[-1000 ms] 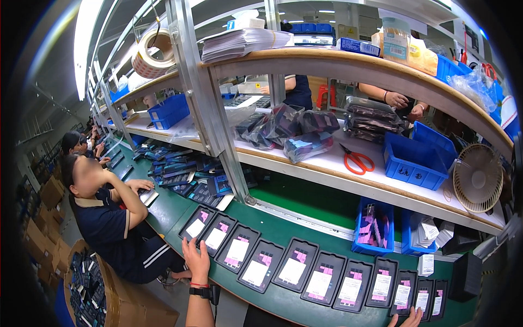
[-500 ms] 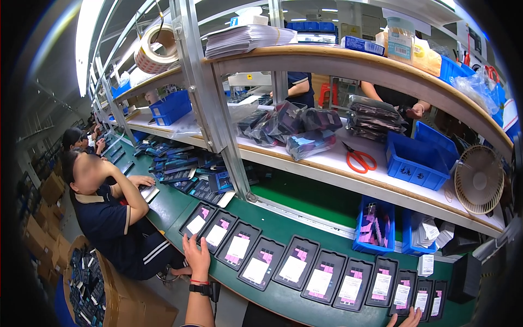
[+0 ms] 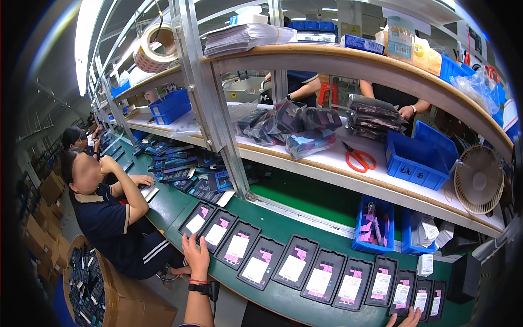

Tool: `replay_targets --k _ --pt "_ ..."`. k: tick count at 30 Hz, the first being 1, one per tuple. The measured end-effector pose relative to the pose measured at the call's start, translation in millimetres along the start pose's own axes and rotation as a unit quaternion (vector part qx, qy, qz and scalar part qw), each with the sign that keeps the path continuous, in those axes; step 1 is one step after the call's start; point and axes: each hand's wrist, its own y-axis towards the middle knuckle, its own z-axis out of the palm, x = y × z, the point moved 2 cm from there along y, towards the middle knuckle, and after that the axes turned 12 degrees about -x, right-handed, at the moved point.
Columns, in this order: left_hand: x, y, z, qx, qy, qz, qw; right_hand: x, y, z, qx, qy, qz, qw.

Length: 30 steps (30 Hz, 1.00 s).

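A row of black trays lies along the green bench in front of me, each with pink pieces and a white printed card in it. My left hand, fingers spread, is at the near edge of the leftmost trays and holds nothing; whether it touches them I cannot tell. At the lower right edge, my right hand has its fingers apart by the near end of a tray toward the row's right end. Part of that hand is cut off by the picture's edge.
A blue bin of pink pieces and a bin of white cards stand behind the row. Above runs a shelf with red-handled scissors, bagged packs and a fan. At left sits a co-worker near piled dark boxes.
My hands and the trays look almost unmoved. Beyond the shelf, people's arms have shifted, and a grey case now shows there.
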Motion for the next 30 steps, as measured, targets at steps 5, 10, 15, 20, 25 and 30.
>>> replay_targets --k 5,10,15,20,25,30 --pt "2 -1 2 0.0 -0.004 0.003 1.0 3 2 -1 0.002 0.018 0.003 1.0" --pt "-2 1 2 -0.01 0.025 0.024 0.999 4 3 1 0.036 0.019 0.014 0.999" --pt "-1 0 3 -0.01 0.01 0.009 1.0 5 6 -1 0.011 0.021 0.002 1.0" --pt "-3 1 3 -0.009 -0.006 -0.006 1.0 4 2 3 -0.03 -0.017 -0.025 0.999" --pt "2 1 -2 -0.026 0.0 0.003 1.0 -11 -7 8 -0.034 -0.015 -0.04 0.999" --pt "-1 2 1 -0.035 0.005 0.013 0.999 10 11 -7 0.004 0.022 -0.058 0.998"
